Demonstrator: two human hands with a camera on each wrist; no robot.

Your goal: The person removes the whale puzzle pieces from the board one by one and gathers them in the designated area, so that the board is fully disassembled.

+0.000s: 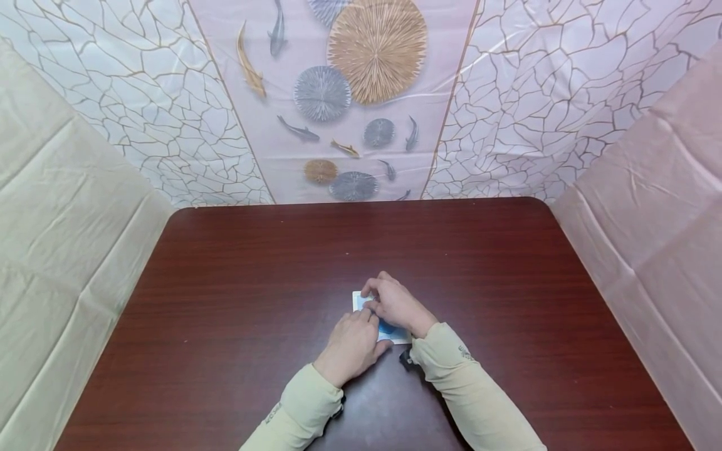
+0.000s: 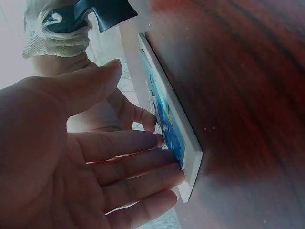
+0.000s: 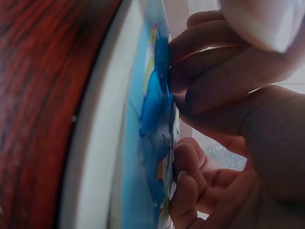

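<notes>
Between both hands lies a flat puzzle board (image 1: 400,336) with a pale rim and a blue picture. Close up, the right wrist view shows cut lines across the picture (image 3: 155,105). My left hand (image 1: 351,344) reaches over the board's left side; in the left wrist view its fingers (image 2: 138,183) are straight, tips at the picture, thumb raised away. Above the far part, my right hand (image 1: 397,305) bends its fingers (image 3: 185,157) and thumb down around a puzzle piece (image 3: 167,169) that stands slightly proud of the picture. The hands cover much of the board.
The board lies on a dark red-brown table (image 1: 254,269). A patterned curtain (image 1: 361,144) hangs behind the far edge, and pale cloth walls (image 1: 637,207) flank both sides. Black straps (image 1: 407,359) show at the sleeves.
</notes>
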